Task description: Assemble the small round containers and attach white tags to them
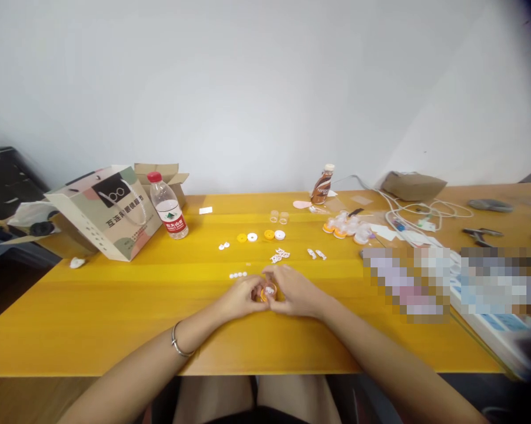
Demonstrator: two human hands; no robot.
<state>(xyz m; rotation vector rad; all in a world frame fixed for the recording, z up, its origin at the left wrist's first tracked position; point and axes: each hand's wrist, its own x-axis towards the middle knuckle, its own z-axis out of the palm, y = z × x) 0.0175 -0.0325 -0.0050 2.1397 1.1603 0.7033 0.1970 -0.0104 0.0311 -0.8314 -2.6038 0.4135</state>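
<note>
Orange-and-clear round plastic piece (pixel 269 291): our left hand (pixel 242 296), right hand (pixel 294 291) hold it in shared grip (for steadiness, likely).

Left hand (pixel 244 295), right hand (pixel 294 291), orange-rimmed piece (pixel 269 291) held between, yellow table (pixel 110 321)

Forearms (pixel 146 359) converge, left grip (pixel 244 295) and right grip (pixel 294 292) curled toward each other.

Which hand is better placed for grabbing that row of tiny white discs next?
Probably the left hand: the discs lie just beyond it, while the right hand is farther. Both hands hold the orange-rimmed piece.
</note>
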